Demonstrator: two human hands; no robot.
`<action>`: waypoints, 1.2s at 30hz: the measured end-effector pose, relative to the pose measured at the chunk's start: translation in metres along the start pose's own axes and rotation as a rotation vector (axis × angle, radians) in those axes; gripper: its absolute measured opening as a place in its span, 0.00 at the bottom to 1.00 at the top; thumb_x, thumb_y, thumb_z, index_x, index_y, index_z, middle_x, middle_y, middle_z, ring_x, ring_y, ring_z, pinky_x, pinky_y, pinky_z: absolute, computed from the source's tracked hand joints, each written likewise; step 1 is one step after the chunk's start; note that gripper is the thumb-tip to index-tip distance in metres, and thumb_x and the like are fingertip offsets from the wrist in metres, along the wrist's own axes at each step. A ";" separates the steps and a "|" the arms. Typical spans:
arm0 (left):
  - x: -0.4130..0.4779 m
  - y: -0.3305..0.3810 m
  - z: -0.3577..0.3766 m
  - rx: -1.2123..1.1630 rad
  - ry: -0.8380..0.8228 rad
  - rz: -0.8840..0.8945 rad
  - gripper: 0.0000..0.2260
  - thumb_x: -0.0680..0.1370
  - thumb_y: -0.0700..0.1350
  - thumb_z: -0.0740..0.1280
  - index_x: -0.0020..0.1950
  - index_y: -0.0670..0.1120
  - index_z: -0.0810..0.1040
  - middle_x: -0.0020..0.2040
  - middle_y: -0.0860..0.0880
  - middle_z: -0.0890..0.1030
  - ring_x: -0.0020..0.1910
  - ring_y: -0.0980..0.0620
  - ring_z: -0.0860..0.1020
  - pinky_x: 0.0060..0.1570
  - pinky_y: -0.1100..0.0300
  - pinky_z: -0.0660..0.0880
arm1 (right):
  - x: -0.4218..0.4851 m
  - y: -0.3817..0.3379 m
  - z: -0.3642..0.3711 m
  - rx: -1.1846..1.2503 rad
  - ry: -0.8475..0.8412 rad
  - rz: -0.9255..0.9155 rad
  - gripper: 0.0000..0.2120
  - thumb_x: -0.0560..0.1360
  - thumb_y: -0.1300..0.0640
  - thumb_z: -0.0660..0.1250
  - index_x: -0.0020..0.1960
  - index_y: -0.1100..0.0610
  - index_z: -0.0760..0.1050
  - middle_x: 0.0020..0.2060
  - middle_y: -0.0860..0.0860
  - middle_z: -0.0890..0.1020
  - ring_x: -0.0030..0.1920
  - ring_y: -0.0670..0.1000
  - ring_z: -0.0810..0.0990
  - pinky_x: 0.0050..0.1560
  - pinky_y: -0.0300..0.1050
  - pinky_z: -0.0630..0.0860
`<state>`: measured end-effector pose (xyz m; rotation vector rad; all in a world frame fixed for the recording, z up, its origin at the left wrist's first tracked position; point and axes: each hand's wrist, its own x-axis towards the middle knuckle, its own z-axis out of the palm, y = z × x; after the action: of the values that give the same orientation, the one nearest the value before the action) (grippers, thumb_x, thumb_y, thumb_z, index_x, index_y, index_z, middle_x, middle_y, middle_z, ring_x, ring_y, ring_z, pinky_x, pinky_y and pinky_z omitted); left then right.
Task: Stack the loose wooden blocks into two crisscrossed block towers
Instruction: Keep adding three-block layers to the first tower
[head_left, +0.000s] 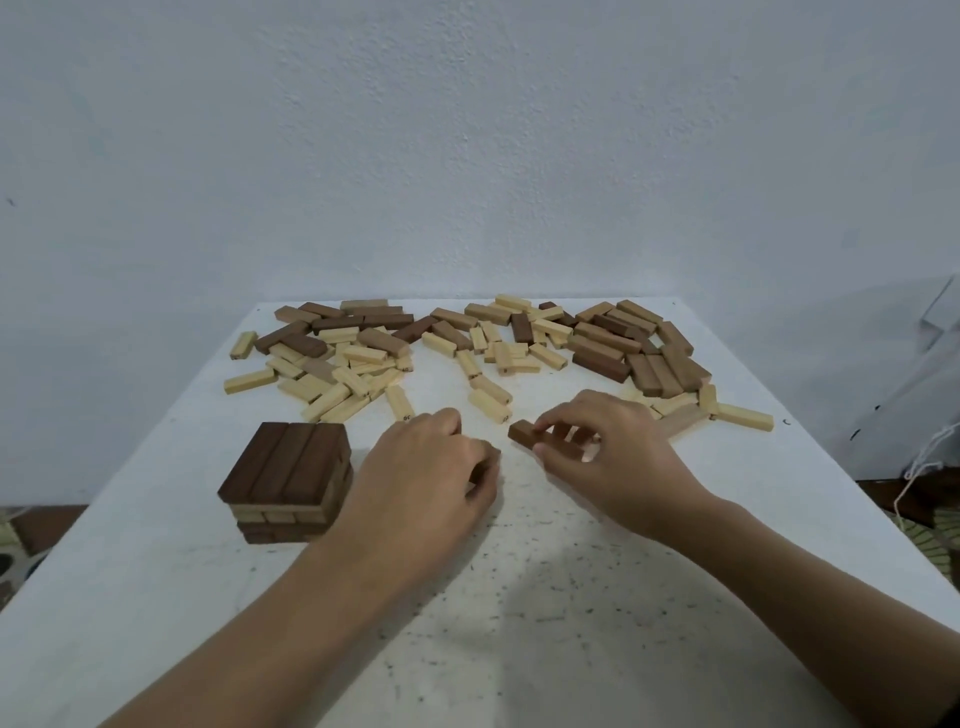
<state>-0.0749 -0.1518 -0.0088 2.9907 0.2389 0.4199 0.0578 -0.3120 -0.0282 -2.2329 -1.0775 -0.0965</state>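
Presently both hands (426, 467) (618, 457) grip brown blocks (524, 434) near the tower (291, 467)

A white table (571, 597) with a top speckled with dark flecks and scuffs carries everything here. At its near left stands a short square stack of wooden blocks (291, 478), its layers crossed: dark brown on top, pale beneath, dark again at the bottom. Loose rectangular wooden blocks, pale and brown, lie strewn along the far edge in a left heap (337, 358), a middle heap (498, 343) and a right heap (634, 348). One long pale block (743, 415) lies at the right end.
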 end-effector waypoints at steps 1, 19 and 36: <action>-0.004 -0.001 0.001 0.001 -0.010 0.002 0.17 0.85 0.59 0.55 0.66 0.59 0.79 0.42 0.57 0.69 0.45 0.57 0.70 0.41 0.60 0.61 | -0.003 -0.001 0.002 -0.012 -0.002 -0.019 0.10 0.77 0.51 0.71 0.58 0.47 0.83 0.46 0.43 0.80 0.46 0.42 0.78 0.47 0.37 0.76; -0.009 -0.005 0.007 -0.175 -0.117 0.021 0.13 0.81 0.60 0.61 0.61 0.56 0.77 0.48 0.56 0.74 0.47 0.57 0.73 0.45 0.58 0.75 | -0.003 -0.005 0.007 -0.036 -0.095 -0.106 0.11 0.79 0.48 0.64 0.55 0.48 0.84 0.44 0.41 0.82 0.45 0.42 0.78 0.52 0.51 0.78; -0.010 -0.013 0.036 -0.200 -0.069 0.087 0.26 0.81 0.62 0.48 0.75 0.56 0.71 0.68 0.58 0.67 0.66 0.58 0.63 0.63 0.57 0.64 | 0.067 0.067 -0.008 -0.552 0.028 0.189 0.14 0.81 0.49 0.59 0.59 0.52 0.80 0.55 0.49 0.76 0.60 0.53 0.73 0.63 0.58 0.62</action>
<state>-0.0760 -0.1440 -0.0474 2.8190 0.0568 0.3273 0.1516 -0.3019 -0.0343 -2.8023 -0.8923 -0.3833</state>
